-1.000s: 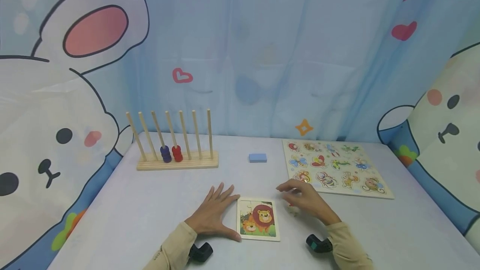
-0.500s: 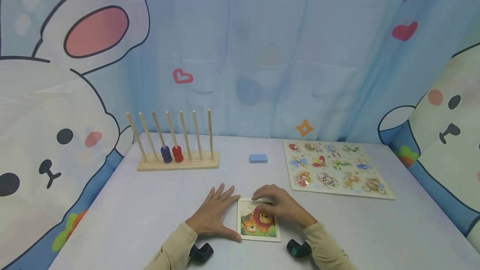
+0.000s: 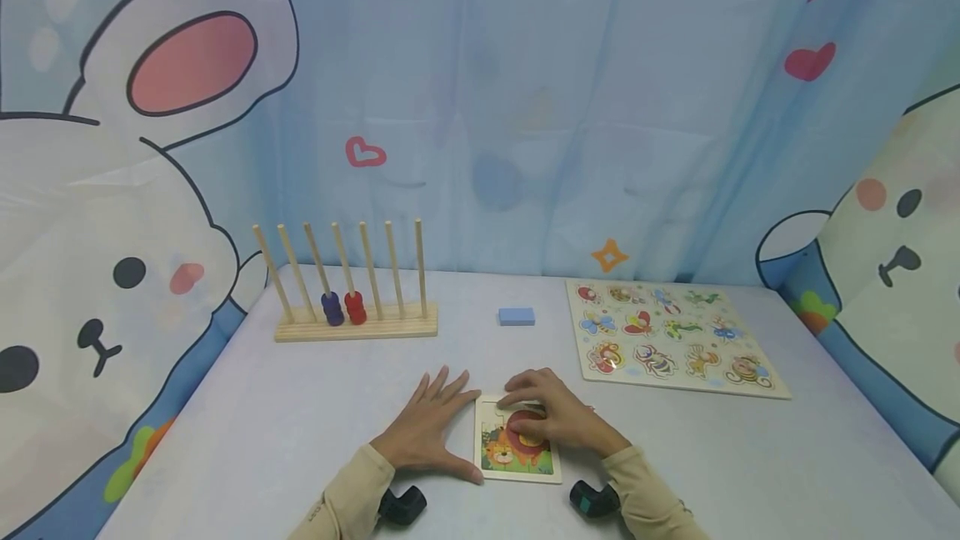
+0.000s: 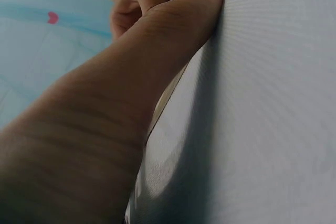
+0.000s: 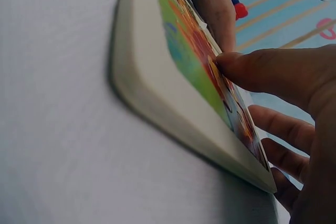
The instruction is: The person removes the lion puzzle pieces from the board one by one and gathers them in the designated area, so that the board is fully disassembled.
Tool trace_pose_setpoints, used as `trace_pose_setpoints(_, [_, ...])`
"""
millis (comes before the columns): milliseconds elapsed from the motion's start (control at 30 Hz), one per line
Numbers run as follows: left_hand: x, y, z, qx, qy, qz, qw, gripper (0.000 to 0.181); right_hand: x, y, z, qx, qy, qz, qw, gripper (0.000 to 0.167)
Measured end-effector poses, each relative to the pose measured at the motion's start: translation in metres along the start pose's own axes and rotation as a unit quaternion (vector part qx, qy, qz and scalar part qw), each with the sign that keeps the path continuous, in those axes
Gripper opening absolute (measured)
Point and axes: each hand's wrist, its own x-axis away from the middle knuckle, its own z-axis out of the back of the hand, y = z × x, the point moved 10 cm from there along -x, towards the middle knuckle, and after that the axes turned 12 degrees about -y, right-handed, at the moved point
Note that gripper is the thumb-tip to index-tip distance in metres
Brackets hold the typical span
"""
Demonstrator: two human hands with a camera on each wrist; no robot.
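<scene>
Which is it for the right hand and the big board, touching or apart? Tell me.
Apart: the head view plainly shows white table between the right hand and the big board.

Head view evenly lit. Left wrist view dim, shadow beside my left hand [image 4: 163, 24]. Right wrist: near corner of puzzle [image 5: 149, 85] blurred.

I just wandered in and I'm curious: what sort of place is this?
Probably a children's play or learning corner: the table holds a lion puzzle, a picture board and a bead stand, before a cartoon-printed curtain.
</scene>
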Motion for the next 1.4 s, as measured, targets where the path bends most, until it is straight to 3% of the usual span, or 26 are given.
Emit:
trace_pose_setpoints(167, [0.0001,0.0,0.0001,0.002,0.001,-0.002,1.0,0.109,-0.0007,-0.0017,-0.0008,0.015,-0.004,0.003,0.9999,0.026])
trace_pose_setpoints(400, [-0.0003,-0.0014,-0.0011,0.003,0.001,-0.003,1.0,0.108,-0.0004,-0.0003,-0.0017,-0.004,-0.014,-0.015,0.9998,0.025])
trace_pose_setpoints(633, [-0.0008,-0.0013,-0.0003,0.001,0.003,-0.005,1.0,0.108,-0.0009,-0.0026,-0.0017,-0.004,-0.008,-0.002,1.0,0.023])
trace_pose_setpoints(1400, [0.0003,0.0008,0.0005,-0.001,-0.002,0.005,1.0,0.109,0.0007,-0.0025,-0.0006,-0.024,-0.008,-0.021,0.9995,0.024])
